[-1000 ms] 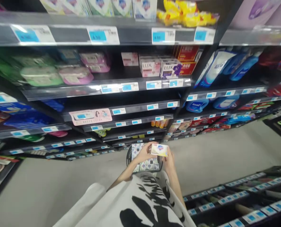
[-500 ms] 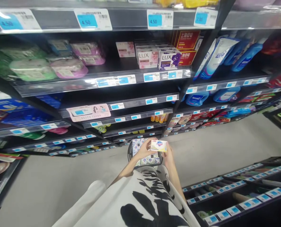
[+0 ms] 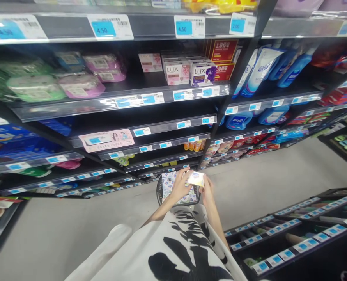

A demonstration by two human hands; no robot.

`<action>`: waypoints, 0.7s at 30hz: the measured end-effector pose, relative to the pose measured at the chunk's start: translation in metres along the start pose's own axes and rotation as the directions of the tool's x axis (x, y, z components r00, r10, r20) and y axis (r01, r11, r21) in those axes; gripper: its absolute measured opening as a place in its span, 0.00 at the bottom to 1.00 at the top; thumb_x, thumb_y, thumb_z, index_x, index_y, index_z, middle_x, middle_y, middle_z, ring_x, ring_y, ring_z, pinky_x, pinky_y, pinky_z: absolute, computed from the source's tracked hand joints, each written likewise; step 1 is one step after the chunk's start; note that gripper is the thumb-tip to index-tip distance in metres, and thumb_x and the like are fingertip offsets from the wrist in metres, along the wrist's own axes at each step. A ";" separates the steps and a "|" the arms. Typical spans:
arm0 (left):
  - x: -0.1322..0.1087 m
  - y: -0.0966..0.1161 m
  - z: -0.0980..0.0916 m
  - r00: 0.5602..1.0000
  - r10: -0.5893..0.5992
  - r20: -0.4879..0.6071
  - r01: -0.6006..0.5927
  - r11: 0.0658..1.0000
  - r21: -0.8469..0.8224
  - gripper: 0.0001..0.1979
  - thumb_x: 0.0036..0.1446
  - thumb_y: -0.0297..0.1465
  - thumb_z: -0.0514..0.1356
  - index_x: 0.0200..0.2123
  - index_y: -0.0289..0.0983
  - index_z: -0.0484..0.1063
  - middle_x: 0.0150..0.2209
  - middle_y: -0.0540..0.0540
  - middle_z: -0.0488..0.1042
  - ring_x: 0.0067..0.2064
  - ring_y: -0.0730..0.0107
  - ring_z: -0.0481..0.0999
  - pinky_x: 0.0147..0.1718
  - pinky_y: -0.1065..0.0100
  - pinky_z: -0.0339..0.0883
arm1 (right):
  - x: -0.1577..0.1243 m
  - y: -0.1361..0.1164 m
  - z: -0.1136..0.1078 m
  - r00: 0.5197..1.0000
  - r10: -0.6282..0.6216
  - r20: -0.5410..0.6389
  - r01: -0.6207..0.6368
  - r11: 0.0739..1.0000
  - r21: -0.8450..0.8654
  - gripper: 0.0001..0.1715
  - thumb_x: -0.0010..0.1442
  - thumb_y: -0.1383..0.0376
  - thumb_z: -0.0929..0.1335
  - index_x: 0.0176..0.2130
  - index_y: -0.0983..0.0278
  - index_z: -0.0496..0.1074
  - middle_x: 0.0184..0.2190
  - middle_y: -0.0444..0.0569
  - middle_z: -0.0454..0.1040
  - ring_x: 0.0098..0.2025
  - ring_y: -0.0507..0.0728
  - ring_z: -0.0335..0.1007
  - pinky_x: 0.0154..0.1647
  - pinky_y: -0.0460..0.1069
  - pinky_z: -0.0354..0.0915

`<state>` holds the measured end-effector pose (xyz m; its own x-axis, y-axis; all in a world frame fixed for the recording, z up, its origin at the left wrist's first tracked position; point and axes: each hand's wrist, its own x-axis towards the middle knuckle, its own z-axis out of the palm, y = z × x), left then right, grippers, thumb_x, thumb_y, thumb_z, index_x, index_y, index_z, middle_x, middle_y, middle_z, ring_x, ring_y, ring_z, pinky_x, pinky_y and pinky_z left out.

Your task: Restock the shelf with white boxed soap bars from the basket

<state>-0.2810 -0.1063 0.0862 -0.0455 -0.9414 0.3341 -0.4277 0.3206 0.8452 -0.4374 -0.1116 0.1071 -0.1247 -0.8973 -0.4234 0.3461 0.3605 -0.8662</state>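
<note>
A small white and yellow soap box (image 3: 197, 178) is held up between my two hands, its face bright with glare. My left hand (image 3: 180, 186) is closed on the box's left end, with its fingers along the upper edge. At the right end, my right hand (image 3: 208, 189) grips the lower corner. Below them is a dark shopping basket (image 3: 159, 191), partly covered by my hands and forearms. Many similar white boxes (image 3: 169, 178) with small printed logos lie in it.
Store shelves rise ahead, with LUX soap boxes (image 3: 177, 75), red boxes (image 3: 225, 50), wrapped soap packs (image 3: 34, 88) and blue bottles (image 3: 239, 121). Price-tagged shelf edges (image 3: 195, 123) jut out above the basket. Another low shelf unit (image 3: 290, 238) stands at right, across the grey floor (image 3: 267, 175).
The soap box has tilted, and its printed face now catches more glare. My left hand has turned a little, its fingers more stretched along the box. The view has shifted slightly.
</note>
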 end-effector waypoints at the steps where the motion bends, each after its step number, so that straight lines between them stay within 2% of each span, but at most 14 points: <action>1: -0.001 0.001 0.001 0.999 0.034 0.012 -0.034 0.998 0.055 0.35 0.52 0.18 0.63 0.63 0.44 0.68 0.64 0.40 0.65 0.66 0.50 0.62 0.66 0.46 0.57 | 0.000 0.000 0.001 1.000 -0.002 -0.005 0.002 1.000 -0.002 0.30 0.57 0.42 0.74 0.39 0.66 0.74 0.22 0.39 0.66 0.20 0.46 0.48 0.18 0.45 0.45; 4: -0.001 0.002 0.003 0.997 0.047 0.055 -0.056 0.982 0.178 0.39 0.48 0.15 0.61 0.64 0.43 0.68 0.62 0.40 0.68 0.65 0.48 0.62 0.65 0.44 0.58 | -0.002 0.003 0.002 1.000 -0.008 -0.007 0.008 1.000 -0.021 0.30 0.56 0.42 0.74 0.38 0.66 0.75 0.24 0.41 0.68 0.20 0.45 0.48 0.17 0.44 0.45; 7: 0.001 0.002 0.002 0.998 -0.016 0.062 0.004 0.981 0.194 0.39 0.46 0.15 0.61 0.64 0.40 0.68 0.60 0.38 0.70 0.62 0.47 0.65 0.62 0.45 0.61 | -0.003 0.004 -0.001 1.000 -0.017 -0.005 0.016 0.999 -0.031 0.28 0.55 0.43 0.76 0.37 0.65 0.75 0.24 0.41 0.69 0.19 0.45 0.47 0.17 0.44 0.45; 10: 0.002 0.004 0.001 0.994 -0.110 0.018 0.109 0.993 0.035 0.37 0.44 0.17 0.64 0.61 0.38 0.69 0.60 0.37 0.70 0.61 0.48 0.69 0.61 0.47 0.64 | -0.005 0.000 -0.003 0.999 0.010 0.040 -0.010 1.000 0.010 0.27 0.55 0.43 0.75 0.39 0.64 0.75 0.28 0.46 0.77 0.17 0.44 0.46 0.16 0.45 0.45; 12: 0.001 0.008 0.001 0.979 -0.203 0.002 0.200 0.962 -0.188 0.35 0.45 0.21 0.67 0.59 0.37 0.69 0.59 0.37 0.72 0.60 0.49 0.72 0.61 0.48 0.65 | -0.006 -0.005 -0.002 0.995 0.031 0.092 -0.033 0.999 0.020 0.28 0.55 0.44 0.73 0.41 0.64 0.77 0.32 0.51 0.81 0.15 0.45 0.47 0.17 0.46 0.46; 14: -0.002 0.012 0.001 0.950 -0.306 0.054 0.294 0.827 -0.479 0.34 0.49 0.27 0.70 0.60 0.38 0.68 0.58 0.37 0.74 0.58 0.51 0.74 0.60 0.48 0.66 | -0.006 -0.010 0.001 0.990 0.036 0.138 -0.038 0.999 0.013 0.28 0.55 0.45 0.73 0.43 0.65 0.77 0.32 0.52 0.82 0.15 0.45 0.48 0.17 0.46 0.46; 16: -0.006 0.014 0.001 0.918 -0.360 0.165 0.362 0.594 -0.718 0.35 0.52 0.33 0.71 0.62 0.39 0.67 0.60 0.37 0.74 0.60 0.52 0.74 0.61 0.49 0.65 | -0.006 -0.014 0.005 0.988 0.035 0.150 -0.038 0.999 0.019 0.26 0.54 0.46 0.73 0.41 0.65 0.77 0.27 0.50 0.81 0.14 0.46 0.49 0.18 0.46 0.46; 18: -0.011 0.014 0.000 0.902 -0.356 0.244 0.385 0.409 -0.827 0.36 0.53 0.36 0.71 0.64 0.40 0.66 0.62 0.38 0.73 0.63 0.52 0.71 0.65 0.49 0.61 | -0.005 -0.014 0.008 0.990 0.032 0.137 -0.038 0.999 0.037 0.23 0.53 0.48 0.74 0.38 0.64 0.77 0.23 0.48 0.79 0.14 0.46 0.49 0.18 0.46 0.47; 19: -0.012 0.013 -0.001 0.898 -0.350 0.265 0.390 0.361 -0.847 0.36 0.53 0.36 0.71 0.64 0.40 0.66 0.62 0.38 0.72 0.65 0.52 0.70 0.66 0.49 0.60 | -0.005 -0.014 0.009 0.991 0.034 0.129 -0.040 0.998 0.043 0.22 0.53 0.48 0.74 0.37 0.64 0.76 0.22 0.47 0.78 0.14 0.46 0.49 0.19 0.46 0.47; 21: -0.014 0.011 -0.004 0.894 -0.347 0.283 0.398 0.327 -0.857 0.38 0.52 0.36 0.71 0.65 0.41 0.66 0.63 0.39 0.72 0.66 0.52 0.69 0.67 0.48 0.59 | -0.005 -0.012 0.011 0.991 0.042 0.126 -0.048 0.998 0.041 0.21 0.52 0.50 0.75 0.36 0.64 0.76 0.22 0.47 0.77 0.15 0.46 0.49 0.19 0.46 0.46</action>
<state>-0.2815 -0.0894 0.0921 -0.1476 -0.9827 -0.1123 0.6155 -0.1801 0.7673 -0.4309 -0.1143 0.1223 0.0078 -0.9062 -0.4229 0.3899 0.3922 -0.8332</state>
